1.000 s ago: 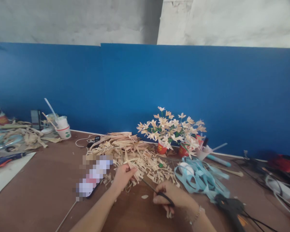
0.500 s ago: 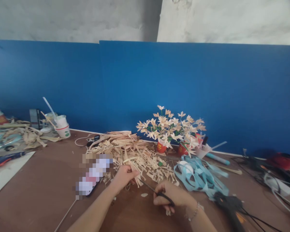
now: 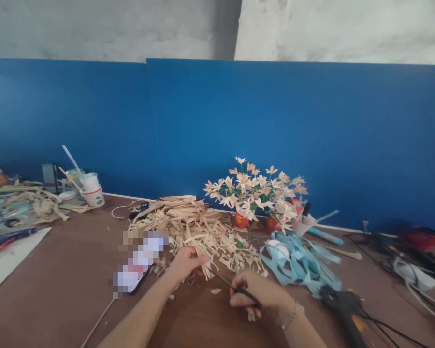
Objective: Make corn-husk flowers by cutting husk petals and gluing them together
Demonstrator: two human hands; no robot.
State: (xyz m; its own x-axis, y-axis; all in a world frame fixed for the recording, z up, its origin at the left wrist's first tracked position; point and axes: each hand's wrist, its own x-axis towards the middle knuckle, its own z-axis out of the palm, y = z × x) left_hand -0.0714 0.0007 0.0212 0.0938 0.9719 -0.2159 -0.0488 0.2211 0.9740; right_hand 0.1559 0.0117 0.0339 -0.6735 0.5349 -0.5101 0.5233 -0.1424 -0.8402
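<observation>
My left hand (image 3: pixel 188 265) pinches a pale dried-husk strip (image 3: pixel 207 273) between thumb and fingers. From the right, my right hand (image 3: pixel 252 290) grips a pair of black-handled scissors (image 3: pixel 247 294), whose blades point left toward the strip. Whether the blades touch it is too small to make out. Behind both hands spreads a heap of husk strips and scraps (image 3: pixel 188 217). A small pale scrap (image 3: pixel 215 291) lies on the brown table between my wrists.
Husk flowers (image 3: pixel 255 186) stand in red cups (image 3: pixel 241 220) by the blue partition (image 3: pixel 293 111). Blue ribbon (image 3: pixel 299 263) and a black glue gun (image 3: pixel 342 309) lie right. A blurred-out phone (image 3: pixel 141 266) with its cable is left, a white cup (image 3: pixel 93 196) farther back.
The whole view has shifted very slightly. Both hands keep nearly the same pose, with the husk strip and the scissors still held.
</observation>
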